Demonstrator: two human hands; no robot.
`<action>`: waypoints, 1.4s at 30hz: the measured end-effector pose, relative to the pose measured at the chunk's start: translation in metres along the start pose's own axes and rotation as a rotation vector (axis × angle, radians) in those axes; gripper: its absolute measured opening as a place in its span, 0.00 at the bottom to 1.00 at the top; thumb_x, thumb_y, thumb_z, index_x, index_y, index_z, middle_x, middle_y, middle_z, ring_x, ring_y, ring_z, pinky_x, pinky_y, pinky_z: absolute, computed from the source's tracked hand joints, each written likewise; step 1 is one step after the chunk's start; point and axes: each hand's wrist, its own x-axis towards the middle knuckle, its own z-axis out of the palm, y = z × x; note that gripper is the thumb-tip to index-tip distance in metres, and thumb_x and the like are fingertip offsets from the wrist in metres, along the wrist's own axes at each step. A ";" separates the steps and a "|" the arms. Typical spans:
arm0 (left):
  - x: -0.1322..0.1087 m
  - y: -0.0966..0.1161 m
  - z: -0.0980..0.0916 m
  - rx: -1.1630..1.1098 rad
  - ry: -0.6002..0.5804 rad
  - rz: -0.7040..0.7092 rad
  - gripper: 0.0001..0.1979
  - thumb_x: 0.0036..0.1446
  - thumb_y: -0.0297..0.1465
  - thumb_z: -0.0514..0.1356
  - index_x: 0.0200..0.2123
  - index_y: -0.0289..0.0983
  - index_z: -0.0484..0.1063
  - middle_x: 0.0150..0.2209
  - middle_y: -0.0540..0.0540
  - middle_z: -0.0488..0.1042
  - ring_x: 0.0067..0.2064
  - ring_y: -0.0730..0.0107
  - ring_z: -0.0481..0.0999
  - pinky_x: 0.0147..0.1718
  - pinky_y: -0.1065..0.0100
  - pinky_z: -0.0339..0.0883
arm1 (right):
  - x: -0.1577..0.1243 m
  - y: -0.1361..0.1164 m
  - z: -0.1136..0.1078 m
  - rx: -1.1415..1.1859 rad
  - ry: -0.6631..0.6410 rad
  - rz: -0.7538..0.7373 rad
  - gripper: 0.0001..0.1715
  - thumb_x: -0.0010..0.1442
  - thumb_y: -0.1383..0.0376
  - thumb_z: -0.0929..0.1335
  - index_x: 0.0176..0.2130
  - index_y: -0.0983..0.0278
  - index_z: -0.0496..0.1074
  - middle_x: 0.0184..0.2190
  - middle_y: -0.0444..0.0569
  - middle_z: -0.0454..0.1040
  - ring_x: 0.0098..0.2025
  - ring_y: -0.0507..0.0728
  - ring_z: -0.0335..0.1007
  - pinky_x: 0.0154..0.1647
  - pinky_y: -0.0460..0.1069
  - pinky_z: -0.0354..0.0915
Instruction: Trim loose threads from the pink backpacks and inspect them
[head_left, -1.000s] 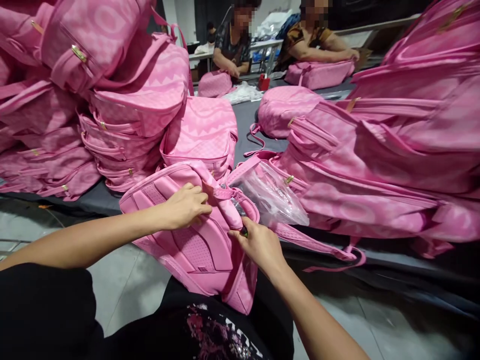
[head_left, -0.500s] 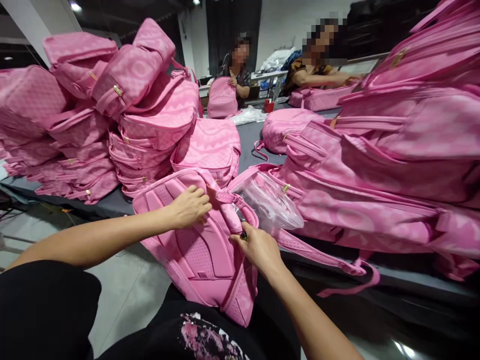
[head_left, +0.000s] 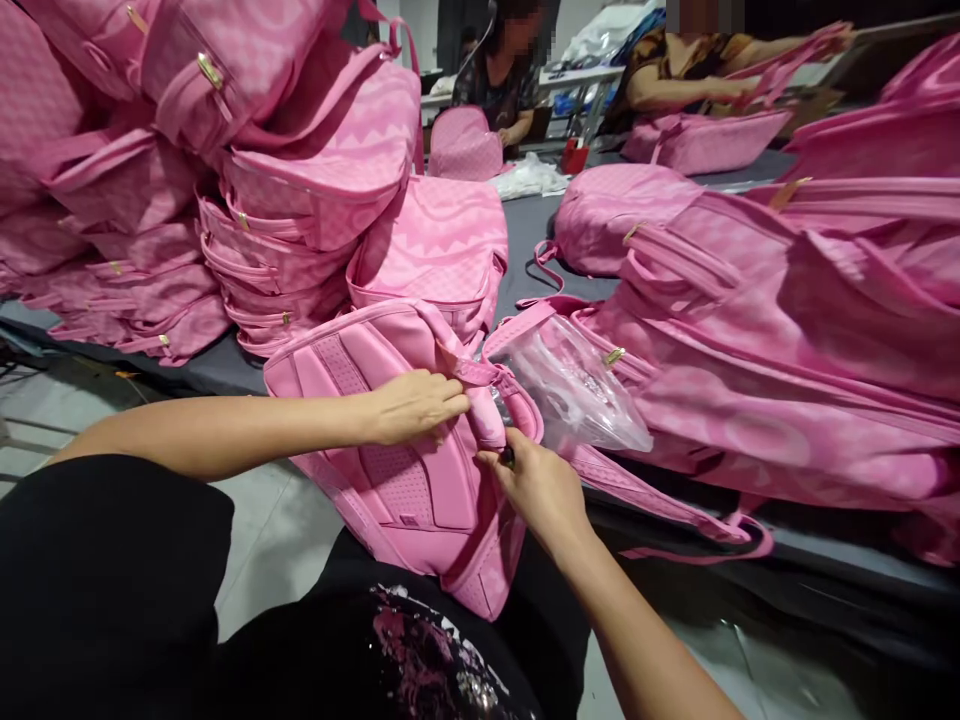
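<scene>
A pink backpack (head_left: pixel 401 485) lies tilted on my lap against the table edge, its padded back panel facing up. My left hand (head_left: pixel 420 405) is over that panel, fingers curled together with the tips at the edge of a padded shoulder strap (head_left: pixel 488 418); what they pinch, if anything, is hidden. At the strap's lower end, my right hand (head_left: pixel 544 490) is closed on it, thumb and fingers together. A small dark object shows at its fingers, too small to name. Just beyond, a clear plastic bag (head_left: pixel 574 385) sticks out by the strap loop.
Stacked pink backpacks rise on the left (head_left: pixel 300 220) and right (head_left: pixel 750 350) of the dark table (head_left: pixel 529 215). One webbing strap (head_left: pixel 675 505) hangs over the front edge. Across the table are two people, one (head_left: pixel 682 85) holding up a pink strap; a red container (head_left: pixel 574 156) stands near them.
My left hand has slid right across the back panel to the strap. My right hand keeps its grip. The view has tilted down, and a person opposite has lifted a pink strap.
</scene>
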 end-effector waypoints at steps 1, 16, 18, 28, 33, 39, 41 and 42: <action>-0.003 -0.003 -0.002 -0.003 -0.010 -0.009 0.09 0.64 0.33 0.58 0.44 0.35 0.70 0.41 0.44 0.77 0.38 0.64 0.72 0.35 0.62 0.54 | 0.000 0.000 0.001 -0.003 -0.002 -0.004 0.14 0.66 0.53 0.67 0.41 0.61 0.71 0.33 0.49 0.80 0.33 0.60 0.76 0.26 0.48 0.48; -0.036 -0.036 -0.015 0.207 0.087 0.081 0.13 0.64 0.42 0.57 0.36 0.40 0.74 0.34 0.45 0.76 0.41 0.61 0.67 0.48 0.57 0.53 | -0.003 -0.006 -0.001 -0.015 0.005 -0.016 0.14 0.65 0.53 0.67 0.40 0.61 0.71 0.33 0.50 0.80 0.31 0.59 0.75 0.25 0.48 0.46; -0.038 -0.037 -0.016 0.206 0.090 0.048 0.13 0.63 0.43 0.58 0.38 0.41 0.74 0.36 0.45 0.75 0.41 0.61 0.66 0.46 0.57 0.54 | -0.002 -0.007 -0.006 -0.005 -0.015 -0.015 0.13 0.65 0.54 0.68 0.39 0.61 0.71 0.32 0.50 0.79 0.31 0.59 0.74 0.26 0.48 0.46; -0.052 -0.016 -0.034 0.216 0.264 -0.030 0.09 0.66 0.37 0.55 0.37 0.40 0.72 0.35 0.48 0.74 0.39 0.63 0.67 0.46 0.58 0.58 | -0.032 0.042 -0.032 0.155 -0.118 -0.106 0.17 0.60 0.50 0.70 0.33 0.61 0.71 0.21 0.44 0.72 0.24 0.56 0.68 0.25 0.47 0.52; -0.038 -0.014 0.019 0.179 0.555 -0.037 0.09 0.65 0.27 0.54 0.38 0.43 0.74 0.38 0.49 0.78 0.43 0.66 0.70 0.51 0.56 0.58 | -0.042 0.016 -0.042 -0.036 0.367 -0.097 0.17 0.68 0.59 0.63 0.51 0.63 0.74 0.41 0.54 0.79 0.33 0.57 0.74 0.28 0.48 0.57; -0.034 -0.024 0.044 0.130 0.719 0.092 0.10 0.64 0.24 0.55 0.40 0.45 0.73 0.40 0.51 0.77 0.47 0.70 0.71 0.58 0.56 0.59 | 0.008 -0.034 -0.065 -0.326 0.102 -0.492 0.18 0.69 0.71 0.58 0.45 0.62 0.75 0.38 0.51 0.78 0.29 0.55 0.73 0.24 0.50 0.49; -0.034 -0.026 0.047 0.112 0.718 0.104 0.10 0.64 0.24 0.55 0.40 0.44 0.72 0.41 0.51 0.77 0.48 0.69 0.71 0.59 0.57 0.59 | 0.026 -0.044 -0.068 -0.438 0.013 -0.480 0.18 0.68 0.72 0.58 0.44 0.62 0.74 0.35 0.51 0.77 0.28 0.57 0.73 0.23 0.50 0.46; -0.034 -0.028 0.048 0.105 0.698 0.103 0.10 0.64 0.24 0.54 0.40 0.44 0.72 0.41 0.51 0.76 0.48 0.69 0.71 0.59 0.57 0.59 | 0.032 -0.048 -0.068 -0.476 -0.013 -0.483 0.18 0.68 0.72 0.58 0.45 0.63 0.74 0.34 0.52 0.77 0.28 0.58 0.73 0.23 0.51 0.46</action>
